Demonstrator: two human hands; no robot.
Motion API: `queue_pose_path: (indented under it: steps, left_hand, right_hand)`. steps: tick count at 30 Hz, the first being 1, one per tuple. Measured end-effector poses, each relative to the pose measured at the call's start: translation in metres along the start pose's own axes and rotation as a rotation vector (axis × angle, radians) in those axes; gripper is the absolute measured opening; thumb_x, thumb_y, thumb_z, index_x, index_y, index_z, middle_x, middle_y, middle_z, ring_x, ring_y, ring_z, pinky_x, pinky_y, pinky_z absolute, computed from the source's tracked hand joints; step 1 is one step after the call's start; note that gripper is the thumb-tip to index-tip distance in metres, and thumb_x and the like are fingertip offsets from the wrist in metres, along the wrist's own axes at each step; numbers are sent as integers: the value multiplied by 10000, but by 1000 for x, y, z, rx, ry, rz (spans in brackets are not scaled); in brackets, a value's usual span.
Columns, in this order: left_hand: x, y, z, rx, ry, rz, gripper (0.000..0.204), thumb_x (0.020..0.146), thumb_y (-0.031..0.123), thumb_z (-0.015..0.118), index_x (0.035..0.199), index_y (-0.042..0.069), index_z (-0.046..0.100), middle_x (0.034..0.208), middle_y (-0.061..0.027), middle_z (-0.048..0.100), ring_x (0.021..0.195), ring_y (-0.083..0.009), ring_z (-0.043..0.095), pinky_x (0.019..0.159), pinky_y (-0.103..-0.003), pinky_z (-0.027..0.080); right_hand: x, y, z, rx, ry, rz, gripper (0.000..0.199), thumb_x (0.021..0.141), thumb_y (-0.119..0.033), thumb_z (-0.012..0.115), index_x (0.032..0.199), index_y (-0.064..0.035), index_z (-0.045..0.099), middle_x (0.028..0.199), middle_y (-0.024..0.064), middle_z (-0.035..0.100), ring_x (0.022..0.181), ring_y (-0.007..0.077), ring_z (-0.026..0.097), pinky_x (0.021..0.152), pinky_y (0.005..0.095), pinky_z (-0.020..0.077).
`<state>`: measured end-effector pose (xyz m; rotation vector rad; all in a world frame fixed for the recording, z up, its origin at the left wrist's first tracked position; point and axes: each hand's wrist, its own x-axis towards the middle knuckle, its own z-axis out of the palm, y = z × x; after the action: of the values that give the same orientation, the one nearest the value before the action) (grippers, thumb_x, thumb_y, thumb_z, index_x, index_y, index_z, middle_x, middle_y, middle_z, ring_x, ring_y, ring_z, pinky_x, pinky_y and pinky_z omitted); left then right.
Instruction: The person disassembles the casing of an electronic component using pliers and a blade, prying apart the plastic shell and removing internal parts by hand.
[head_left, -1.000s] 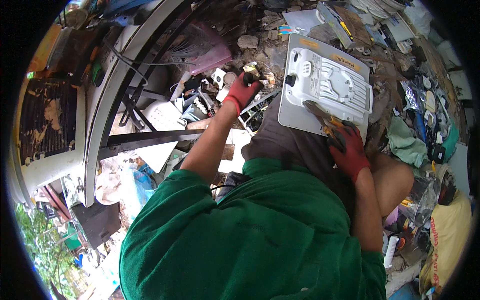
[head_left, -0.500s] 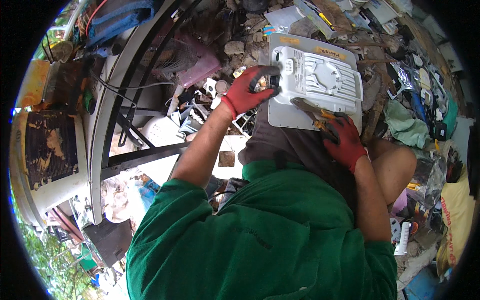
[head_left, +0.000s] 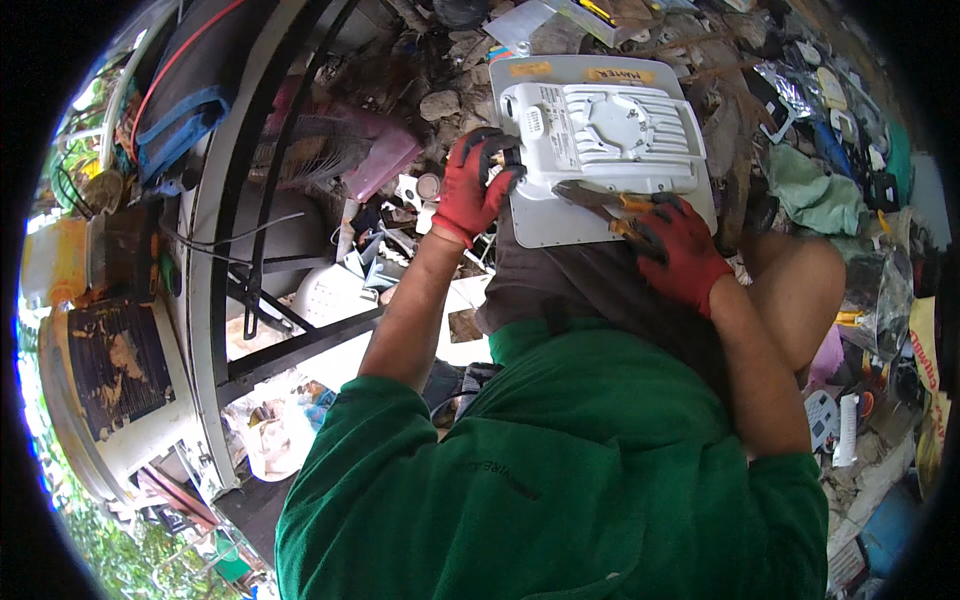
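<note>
A flat white plastic device housing [head_left: 600,140] with raised ribs rests on my lap, tilted up at the far end. My left hand [head_left: 475,185], in a red and black glove, grips the housing's left edge by a small dark fitting. My right hand [head_left: 680,250], gloved the same way, is closed on a pair of pliers [head_left: 600,198] with orange handles. The plier jaws lie against the housing's near edge. My green sleeves fill the lower middle of the view.
Scrap covers the ground: stones, plastic pieces, foil and cloth [head_left: 815,190] at right. A black metal frame [head_left: 250,200] and a white drum [head_left: 110,400] stand to the left. A white plastic part [head_left: 335,295] lies below my left forearm.
My left hand has come from the scrap pile on the left to the housing's left edge and taken hold of it. The view has tipped closer over the housing. The right hand kept the pliers.
</note>
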<state>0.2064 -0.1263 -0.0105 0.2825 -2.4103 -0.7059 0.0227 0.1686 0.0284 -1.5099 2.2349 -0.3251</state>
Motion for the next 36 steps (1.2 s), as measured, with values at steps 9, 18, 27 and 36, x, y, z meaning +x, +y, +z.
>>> queue_pose_path:
  steps: [9,18,27,36]
  left_hand:
    - [-7,-19,7,59,-35,-14,317,912,109,605,1214,20,572,1189,-171,614,1150,-397,536,1053,-485,376]
    - [26,-22,-19,-127,-253,61,259,850,153,686,1061,16,625,977,-177,641,943,-406,616,824,-443,491]
    - [22,-16,-15,-193,-202,21,223,882,127,646,1057,-11,642,998,-187,665,956,-352,638,874,-403,493]
    - [25,-26,-19,74,-270,149,313,857,189,682,1119,29,620,1032,-189,635,967,-411,613,818,-451,514]
  right_hand:
    - [4,3,0,57,18,-25,619,774,-361,711,1328,-124,569,1404,196,505,1378,452,358,1152,515,303]
    - [9,-1,2,-14,12,16,612,761,-376,719,1301,-125,581,1362,175,524,1366,431,373,1141,519,316]
    - [14,-9,0,-99,-30,60,640,761,-387,716,1330,-137,562,1412,175,487,1389,419,341,1151,516,299]
    - [12,-9,0,-41,-45,84,650,756,-343,724,1340,-112,557,1444,236,452,1403,466,312,1171,503,276]
